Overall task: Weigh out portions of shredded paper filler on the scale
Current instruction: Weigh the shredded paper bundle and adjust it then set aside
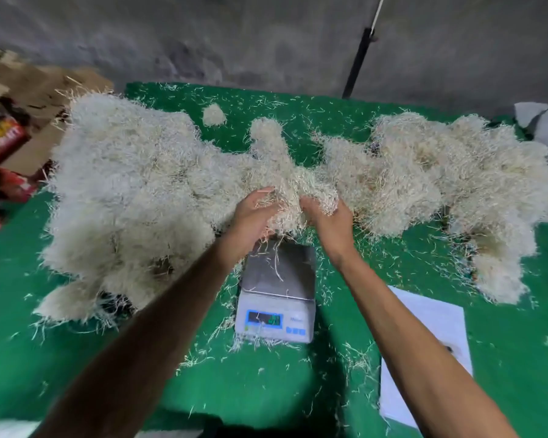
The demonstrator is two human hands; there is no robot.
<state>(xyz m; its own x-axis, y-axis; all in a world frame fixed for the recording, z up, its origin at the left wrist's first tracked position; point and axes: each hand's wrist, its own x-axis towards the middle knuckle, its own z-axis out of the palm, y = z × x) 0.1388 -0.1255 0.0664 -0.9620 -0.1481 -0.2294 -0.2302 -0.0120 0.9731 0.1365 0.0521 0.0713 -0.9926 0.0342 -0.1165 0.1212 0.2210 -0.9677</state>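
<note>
A clump of shredded paper filler [287, 200], drawn from the heap across the green surface [503, 343], hangs just above the scale [277, 292]. The left hand [250, 213] and right hand [329, 221] cup it with curled fingers. Lowering it centrally onto the pan, clear of the heap, should keep stray strands from skewing the reading.

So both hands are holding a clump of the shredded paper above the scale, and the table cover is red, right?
Not quite: the head view shows the table cover is green, not red. The rest holds: the left hand and right hand hold a clump of shredded paper above the scale.
</note>
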